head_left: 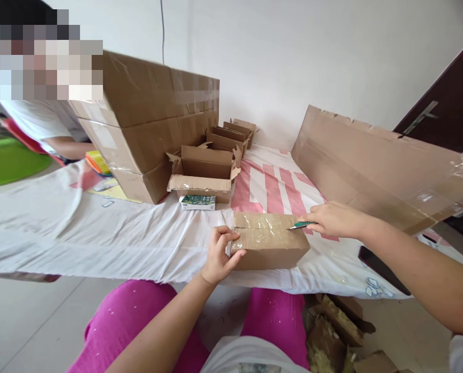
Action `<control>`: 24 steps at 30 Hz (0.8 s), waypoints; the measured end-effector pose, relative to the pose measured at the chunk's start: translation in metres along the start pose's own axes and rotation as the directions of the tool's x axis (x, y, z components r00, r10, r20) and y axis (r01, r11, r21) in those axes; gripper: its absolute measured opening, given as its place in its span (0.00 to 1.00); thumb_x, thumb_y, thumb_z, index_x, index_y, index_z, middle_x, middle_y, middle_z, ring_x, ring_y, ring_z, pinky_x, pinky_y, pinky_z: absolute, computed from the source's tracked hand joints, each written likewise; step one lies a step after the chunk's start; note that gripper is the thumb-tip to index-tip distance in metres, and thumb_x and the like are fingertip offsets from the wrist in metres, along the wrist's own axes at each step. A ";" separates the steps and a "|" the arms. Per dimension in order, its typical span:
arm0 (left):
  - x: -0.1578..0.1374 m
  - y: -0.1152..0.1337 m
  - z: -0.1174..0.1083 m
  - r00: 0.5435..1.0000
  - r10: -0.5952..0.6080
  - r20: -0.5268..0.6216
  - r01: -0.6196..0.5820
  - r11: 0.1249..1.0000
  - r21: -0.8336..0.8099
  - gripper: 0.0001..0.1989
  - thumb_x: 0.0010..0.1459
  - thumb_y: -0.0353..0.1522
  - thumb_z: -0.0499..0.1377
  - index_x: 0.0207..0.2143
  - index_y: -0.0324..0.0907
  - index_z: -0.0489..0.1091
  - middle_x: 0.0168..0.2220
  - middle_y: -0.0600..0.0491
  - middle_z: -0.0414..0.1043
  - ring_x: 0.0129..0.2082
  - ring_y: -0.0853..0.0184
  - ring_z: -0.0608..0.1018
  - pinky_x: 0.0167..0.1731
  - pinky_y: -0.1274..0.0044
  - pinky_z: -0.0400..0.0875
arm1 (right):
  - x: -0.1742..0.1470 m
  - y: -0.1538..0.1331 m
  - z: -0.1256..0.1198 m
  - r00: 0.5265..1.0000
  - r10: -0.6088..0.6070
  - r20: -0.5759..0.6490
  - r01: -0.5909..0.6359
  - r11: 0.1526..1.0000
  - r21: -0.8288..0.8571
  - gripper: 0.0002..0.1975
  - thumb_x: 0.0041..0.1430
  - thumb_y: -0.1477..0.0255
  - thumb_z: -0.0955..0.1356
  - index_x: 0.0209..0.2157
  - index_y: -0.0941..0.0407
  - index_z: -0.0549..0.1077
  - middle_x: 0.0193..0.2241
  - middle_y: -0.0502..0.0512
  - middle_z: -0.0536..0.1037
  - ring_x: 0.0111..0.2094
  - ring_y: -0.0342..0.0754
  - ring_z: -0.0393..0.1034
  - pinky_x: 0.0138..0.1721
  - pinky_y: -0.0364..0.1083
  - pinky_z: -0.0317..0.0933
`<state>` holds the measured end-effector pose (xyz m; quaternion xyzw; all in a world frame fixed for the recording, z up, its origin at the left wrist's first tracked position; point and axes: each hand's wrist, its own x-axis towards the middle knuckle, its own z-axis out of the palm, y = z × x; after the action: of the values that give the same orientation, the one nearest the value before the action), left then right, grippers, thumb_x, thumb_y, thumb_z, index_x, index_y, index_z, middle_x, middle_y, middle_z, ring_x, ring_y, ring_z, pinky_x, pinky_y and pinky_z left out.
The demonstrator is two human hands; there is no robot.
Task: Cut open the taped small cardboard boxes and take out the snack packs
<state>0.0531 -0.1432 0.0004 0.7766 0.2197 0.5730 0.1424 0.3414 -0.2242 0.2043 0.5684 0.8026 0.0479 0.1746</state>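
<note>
A taped cardboard box (pixel 268 254) lies in front of me on the cloth-covered table. My left hand (pixel 221 254) grips its left end, thumb on the front and fingers over the top. In my right hand (pixel 327 217) is a utility knife (pixel 302 224) with a green handle. Its blade touches the seam along the box's taped top, near the right end. A small green-and-white carton (pixel 198 202) lies just beyond, against an open cardboard box (pixel 206 171).
Stacked cartons (pixel 154 114) rise at the back left, with a co-worker's arm (pixel 68 147) behind them. A large cardboard panel (pixel 371 166) leans at the right. A phone (pixel 382 267) lies near the front edge. Cardboard scraps (pixel 332 331) litter the floor.
</note>
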 end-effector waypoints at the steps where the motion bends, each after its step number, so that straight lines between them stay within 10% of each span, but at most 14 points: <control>1: 0.000 0.000 0.000 1.000 -0.001 0.004 0.001 1.000 0.001 0.17 0.61 0.43 0.57 0.45 0.41 0.65 0.41 0.48 0.60 0.42 0.62 0.70 0.43 0.66 0.70 | -0.001 -0.001 -0.003 1.000 0.004 0.010 -0.004 1.000 0.012 0.16 0.64 0.66 0.62 0.49 0.44 0.76 0.31 0.51 0.79 0.31 0.48 0.73 0.29 0.44 0.54; 9: 0.000 -0.002 -0.002 0.999 0.010 0.037 -0.011 1.000 0.004 0.18 0.61 0.44 0.56 0.47 0.42 0.65 0.42 0.48 0.59 0.42 0.61 0.70 0.43 0.66 0.71 | -0.012 0.015 -0.012 0.986 0.092 0.137 -0.117 0.975 0.190 0.15 0.61 0.70 0.63 0.45 0.47 0.79 0.33 0.51 0.82 0.32 0.49 0.74 0.28 0.44 0.59; 15: 0.001 -0.001 0.000 1.000 0.004 0.017 -0.003 1.000 -0.019 0.17 0.62 0.44 0.55 0.46 0.42 0.64 0.42 0.48 0.59 0.42 0.62 0.70 0.42 0.67 0.70 | -0.010 0.001 -0.017 0.999 0.048 -0.013 -0.042 0.954 0.297 0.15 0.65 0.66 0.61 0.45 0.48 0.78 0.38 0.51 0.81 0.37 0.49 0.74 0.35 0.46 0.62; 24: 0.002 -0.001 -0.004 0.999 0.032 0.043 -0.032 0.999 -0.003 0.17 0.62 0.43 0.56 0.47 0.42 0.65 0.42 0.48 0.60 0.42 0.62 0.70 0.43 0.67 0.71 | 0.017 -0.027 -0.006 0.999 0.048 0.016 -0.050 0.992 0.117 0.15 0.65 0.66 0.63 0.50 0.47 0.76 0.35 0.53 0.80 0.37 0.51 0.74 0.33 0.45 0.59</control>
<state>0.0500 -0.1416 0.0033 0.7920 0.2033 0.5587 0.1388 0.3097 -0.2170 0.1983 0.5975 0.7886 0.0012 0.1452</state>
